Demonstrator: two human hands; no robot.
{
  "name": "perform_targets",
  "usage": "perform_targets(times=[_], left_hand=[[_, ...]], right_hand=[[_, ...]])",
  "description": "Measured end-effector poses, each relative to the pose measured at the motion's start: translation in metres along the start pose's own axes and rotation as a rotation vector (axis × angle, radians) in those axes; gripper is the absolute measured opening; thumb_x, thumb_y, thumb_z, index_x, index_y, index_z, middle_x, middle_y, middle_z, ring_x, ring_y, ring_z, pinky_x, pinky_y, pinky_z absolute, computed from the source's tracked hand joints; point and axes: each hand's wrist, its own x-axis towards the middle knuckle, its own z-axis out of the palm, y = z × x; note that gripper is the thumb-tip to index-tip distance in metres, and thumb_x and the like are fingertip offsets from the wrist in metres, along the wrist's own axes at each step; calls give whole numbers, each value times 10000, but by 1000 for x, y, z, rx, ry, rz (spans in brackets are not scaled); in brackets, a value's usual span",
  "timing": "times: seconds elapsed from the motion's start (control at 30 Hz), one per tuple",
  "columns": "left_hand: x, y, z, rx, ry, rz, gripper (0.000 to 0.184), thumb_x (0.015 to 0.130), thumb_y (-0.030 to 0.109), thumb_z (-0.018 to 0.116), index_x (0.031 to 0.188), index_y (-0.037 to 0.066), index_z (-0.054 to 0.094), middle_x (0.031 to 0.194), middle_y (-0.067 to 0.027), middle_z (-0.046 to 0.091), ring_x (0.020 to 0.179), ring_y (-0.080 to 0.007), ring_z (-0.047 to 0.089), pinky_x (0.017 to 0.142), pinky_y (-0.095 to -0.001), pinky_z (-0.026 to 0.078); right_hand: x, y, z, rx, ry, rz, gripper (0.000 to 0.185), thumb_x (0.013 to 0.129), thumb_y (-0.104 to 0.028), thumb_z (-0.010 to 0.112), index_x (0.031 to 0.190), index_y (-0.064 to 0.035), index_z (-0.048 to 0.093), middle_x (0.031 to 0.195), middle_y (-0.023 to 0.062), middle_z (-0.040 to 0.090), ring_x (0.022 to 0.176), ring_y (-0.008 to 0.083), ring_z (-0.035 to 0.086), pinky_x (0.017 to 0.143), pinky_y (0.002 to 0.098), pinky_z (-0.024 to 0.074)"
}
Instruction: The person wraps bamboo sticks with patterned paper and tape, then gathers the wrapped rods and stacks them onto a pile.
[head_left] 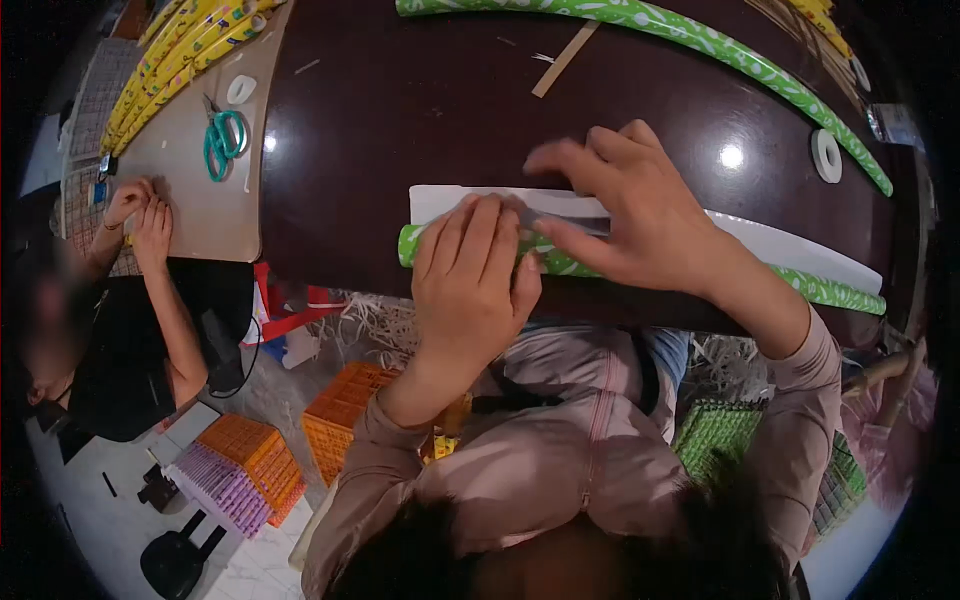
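A green patterned wrapping paper roll [408, 246] lies along the near edge of the dark table, its white inner side [437, 200] showing as a loose flap behind it. My left hand [470, 270] is closed over the roll near its left end, fingers over the top and pressing it down. Above the roll, just to the right, my right hand [640, 215] is raised with thumb and fingers apart. Its fingertips are slightly blurred. A greyish, see-through patch [575, 222] shows between the hands; I cannot tell what it is.
Another green roll [690, 48] lies across the table's far side, near a white tape roll [826, 156] and a brown strip [566, 58]. At left, a co-worker's hands [145, 215] rest by teal scissors [224, 140] and yellow rolls [185, 65]. Orange baskets [340, 410] stand below.
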Motion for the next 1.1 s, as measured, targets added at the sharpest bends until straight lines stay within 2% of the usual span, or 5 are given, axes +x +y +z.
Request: perform_targets(times=[0.23,0.43,0.53,0.67,1.1], left_hand=[[1,1,-3,32,-61,-3,395,917,210,495,1246,16,595,1244,-150,560,1127,-333,528,979,-468,379],[-1,1,-3,142,-84,7,397,889,227,512,1212,28,628,1207,-147,564,1127,-312,541,970,-440,408],[-3,0,-3,180,-116,16,403,902,205,500,1261,52,601,1280,-138,506,1151,-306,521,984,-449,400],[-7,-8,2,200,-60,78,401,915,196,479,1287,90,586,1276,-129,504,1100,-306,529,952,-440,391],[3,0,-6,191,-63,123,383,825,228,577,1185,125,658,1220,-86,530,1154,-295,490,958,-463,335]], right_hand=[[-61,15,-54,56,-6,200,272,810,-200,755,966,-80,567,858,44,593,753,195,563,778,321,350],[-147,33,-85,273,241,713,252,776,-100,798,914,-40,597,921,12,540,857,145,513,749,285,469],[-166,48,-95,59,219,566,286,736,-67,825,918,-36,607,942,17,530,863,131,511,716,249,501],[-160,49,-93,-59,220,547,229,729,-198,836,815,-84,657,745,-25,561,787,126,474,870,303,304],[-159,52,-98,-43,210,556,178,725,-217,831,792,-88,728,749,-23,575,802,145,451,845,323,325]])
